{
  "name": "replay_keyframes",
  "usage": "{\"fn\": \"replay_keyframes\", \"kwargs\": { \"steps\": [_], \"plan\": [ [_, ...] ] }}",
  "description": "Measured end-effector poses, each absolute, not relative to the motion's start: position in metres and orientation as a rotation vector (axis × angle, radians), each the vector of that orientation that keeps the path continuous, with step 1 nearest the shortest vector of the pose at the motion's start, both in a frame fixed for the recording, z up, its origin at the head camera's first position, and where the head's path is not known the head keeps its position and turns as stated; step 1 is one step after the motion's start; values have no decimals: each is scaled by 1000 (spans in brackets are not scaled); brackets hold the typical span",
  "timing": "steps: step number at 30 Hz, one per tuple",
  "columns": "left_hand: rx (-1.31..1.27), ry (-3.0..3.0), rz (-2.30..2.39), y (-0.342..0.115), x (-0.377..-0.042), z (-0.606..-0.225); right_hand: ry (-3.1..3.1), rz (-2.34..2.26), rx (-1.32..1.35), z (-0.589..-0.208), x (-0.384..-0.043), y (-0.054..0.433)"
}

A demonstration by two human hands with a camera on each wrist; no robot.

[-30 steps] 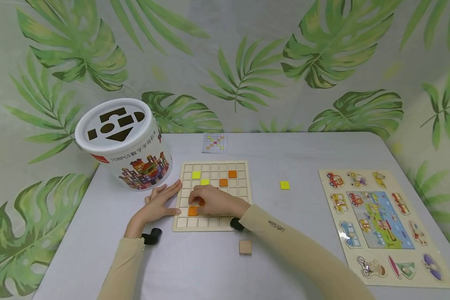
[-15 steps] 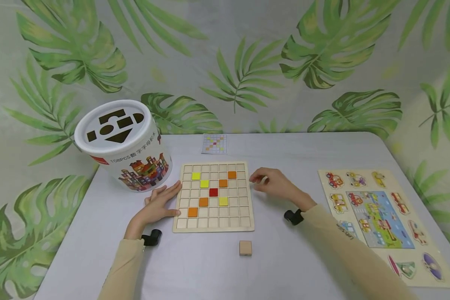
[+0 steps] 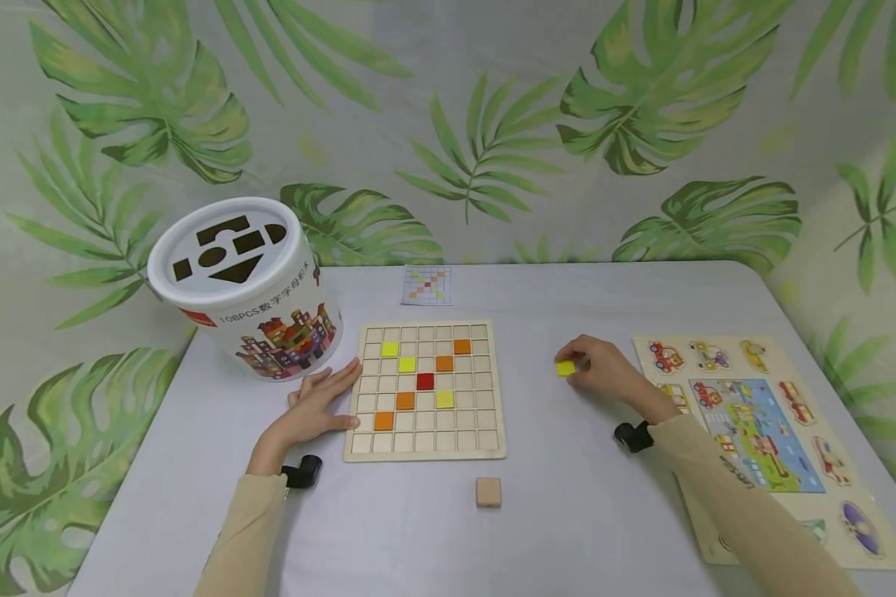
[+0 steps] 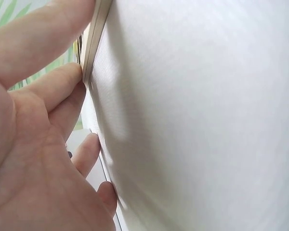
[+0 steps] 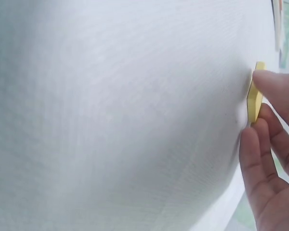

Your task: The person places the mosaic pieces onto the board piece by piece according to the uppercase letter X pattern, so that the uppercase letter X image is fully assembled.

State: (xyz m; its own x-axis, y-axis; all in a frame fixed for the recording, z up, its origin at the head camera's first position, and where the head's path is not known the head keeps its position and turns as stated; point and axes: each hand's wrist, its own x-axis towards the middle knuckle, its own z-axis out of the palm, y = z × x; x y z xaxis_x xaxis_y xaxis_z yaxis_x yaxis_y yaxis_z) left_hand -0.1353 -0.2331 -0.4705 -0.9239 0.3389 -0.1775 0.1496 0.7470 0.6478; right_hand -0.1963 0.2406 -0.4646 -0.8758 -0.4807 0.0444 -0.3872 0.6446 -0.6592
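A wooden grid board (image 3: 478, 444) lies on the table with two yellow tiles at its upper left, orange tiles along the other diagonal, a red tile (image 3: 426, 381) at the centre and a yellow one at lower right. My left hand (image 3: 314, 408) rests at the board's left edge, thumb and fingertips against it, fingers extended. To the right of the board, my right hand (image 3: 603, 369) pinches a loose yellow tile (image 3: 565, 367) between thumb and fingers. In the right wrist view this yellow tile (image 5: 255, 98) is seen edge-on, tilted off the table.
A small pattern card (image 3: 427, 285) lies behind the board. The white block bucket (image 3: 269, 307) stands at back left. A plain wooden block (image 3: 489, 492) sits in front of the board. Under my right forearm is a picture puzzle board (image 3: 859, 464) at the right.
My right hand has moved off the grid board to the right and now grips the loose yellow tile. A yellow tile shows at the board's lower right. My left hand stays put.
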Motion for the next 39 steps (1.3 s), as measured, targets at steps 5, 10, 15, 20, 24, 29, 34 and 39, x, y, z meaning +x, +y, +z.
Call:
{"fn": "replay_keyframes", "kwargs": {
  "steps": [5, 10, 15, 20, 24, 29, 34, 39],
  "plan": [
    [379, 2664, 943, -233, -136, -471, 2738, -1018, -724, -466, -199, 240],
    [383, 2667, 947, -233, -136, -471, 2734, -1020, -727, -463, -199, 228],
    [380, 2667, 946, -233, -136, -470, 2705, -1053, -760, -457, -191, 197],
    [388, 2661, 948, -233, -136, -471, 2601, -1058, -859, -453, -177, 158],
    [392, 2658, 952, -233, -136, -472, 2486, -1059, -960, -453, -166, 133],
    [398, 2659, 951, -232, -137, -473, 2449, -957, -1041, -456, -158, 113],
    [401, 2652, 961, -231, -138, -473, 2470, -910, -1061, -458, -153, 106],
    [406, 2652, 959, -230, -138, -472, 2481, -909, -1072, -457, -151, 106]
  ]
}}
